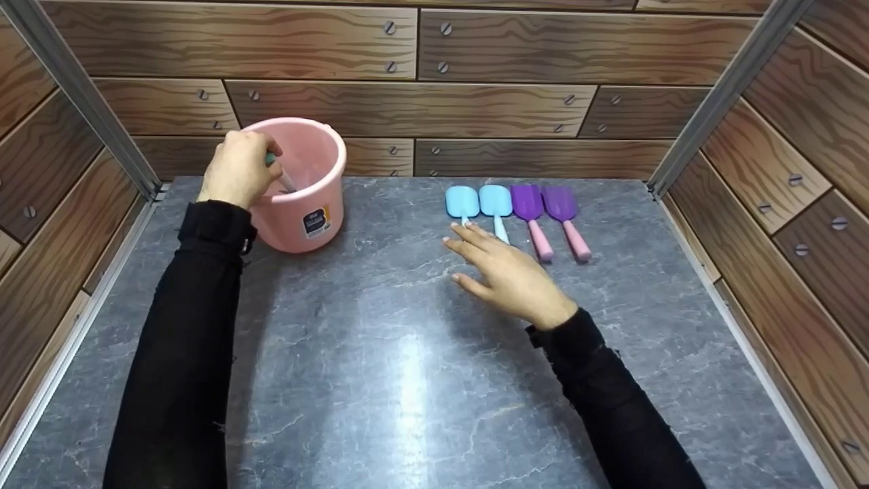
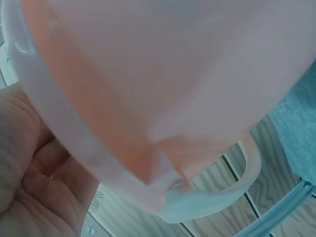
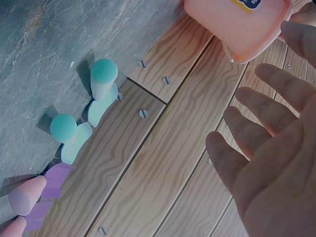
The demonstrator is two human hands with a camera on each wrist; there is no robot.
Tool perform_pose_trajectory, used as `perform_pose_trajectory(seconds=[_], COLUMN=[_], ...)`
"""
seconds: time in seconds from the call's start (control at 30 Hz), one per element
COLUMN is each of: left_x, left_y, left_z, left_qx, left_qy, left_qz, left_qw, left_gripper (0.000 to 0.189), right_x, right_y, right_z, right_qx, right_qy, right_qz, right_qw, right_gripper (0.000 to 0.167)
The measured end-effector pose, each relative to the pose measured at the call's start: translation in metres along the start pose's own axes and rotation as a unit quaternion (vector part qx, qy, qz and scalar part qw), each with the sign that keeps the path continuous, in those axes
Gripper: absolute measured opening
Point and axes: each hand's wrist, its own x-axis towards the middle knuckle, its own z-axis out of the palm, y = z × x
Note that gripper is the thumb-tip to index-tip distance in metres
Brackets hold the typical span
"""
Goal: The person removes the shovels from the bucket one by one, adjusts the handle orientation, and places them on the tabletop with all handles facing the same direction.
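Note:
In the head view my left hand point(image 1: 237, 170) is at the near left rim of a pink bucket point(image 1: 299, 221). Between its fingers and thumb it pinches a pale handle with a teal end point(image 1: 270, 159), slanting into the bucket and matching the blue shovels' handles; its lower end is hidden. The left wrist view shows the bucket's rim point(image 2: 74, 128) beside that hand, but not the handle. My right hand point(image 1: 512, 275), fingers spread and holding nothing, hovers near two light-blue toy shovels point(image 1: 495, 201), covering part of their handles. Beside them lie two purple shovels with pink handles point(image 1: 561, 204).
The bucket's bail handle point(image 2: 212, 197) hangs at its side. A grey marbled tabletop point(image 1: 353, 380) is enclosed by wood-patterned walls point(image 1: 502, 112) at the back and sides. Metal posts point(image 1: 719, 88) stand at the back corners.

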Motion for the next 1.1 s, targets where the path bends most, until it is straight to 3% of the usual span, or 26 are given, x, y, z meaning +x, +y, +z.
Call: perform_pose_trajectory(seconds=[0.37,0.73,1.1], left_x=[-0.012,-0.025,-0.034], left_y=[0.013,0.024,0.036], left_z=[-0.002,-0.002,-0.004], left_qx=[-0.002,-0.010,-0.009], left_qy=[0.050,0.112,0.152], left_qz=[0.001,0.028,0.050], left_qw=[0.9988,0.9932,0.9871], left_gripper=[0.031,0.028,0.025], right_x=[0.000,-0.001,-0.002], right_y=[0.000,-0.001,0.000], right_z=[-0.002,-0.003,-0.003], right_qx=[0.003,0.004,0.006], right_qy=[-0.003,-0.003,0.003], right_qz=[0.003,0.006,0.005], right_qw=[1.0000,1.0000,1.0000], right_gripper=[0.064,0.064,0.065])
